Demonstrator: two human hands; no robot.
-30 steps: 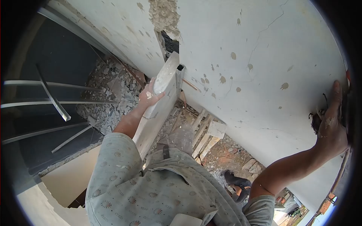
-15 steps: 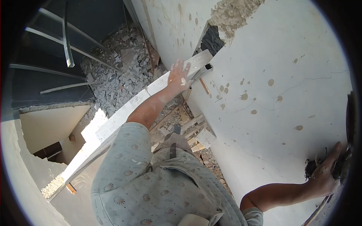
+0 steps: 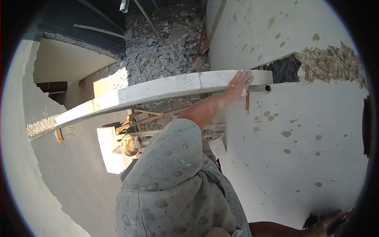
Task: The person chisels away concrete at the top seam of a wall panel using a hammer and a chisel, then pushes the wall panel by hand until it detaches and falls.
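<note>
My left hand point(image 3: 240, 83) lies flat, fingers spread, on top of a long white ledge point(image 3: 166, 86), near its right end. The ledge looks curved and has a joint line across it, left of the hand. Beyond its end a dark opening point(image 3: 285, 69) shows in the white wall, with rough broken plaster point(image 3: 329, 63) beside it. At the lower right edge, my right hand point(image 3: 324, 226) is at a dark, bristly-looking patch point(image 3: 312, 219) by the wall. Shadow and the view's edge hide its fingers, and what it touches cannot be made out.
Grey rubble point(image 3: 166, 55) covers the floor beyond the ledge. Metal bars point(image 3: 100, 31) cross the upper left. Below the ledge are wooden planks point(image 3: 148, 134) and a round gold-brown shape point(image 3: 130, 145), perhaps a hat. The white wall point(image 3: 276, 177) is cracked and stained.
My view has turned and shifted, so the ledge now runs nearly level across it. My left hand stays on the ledge. The round gold-brown shape has come into view. My right hand sits lower, partly cut off.
</note>
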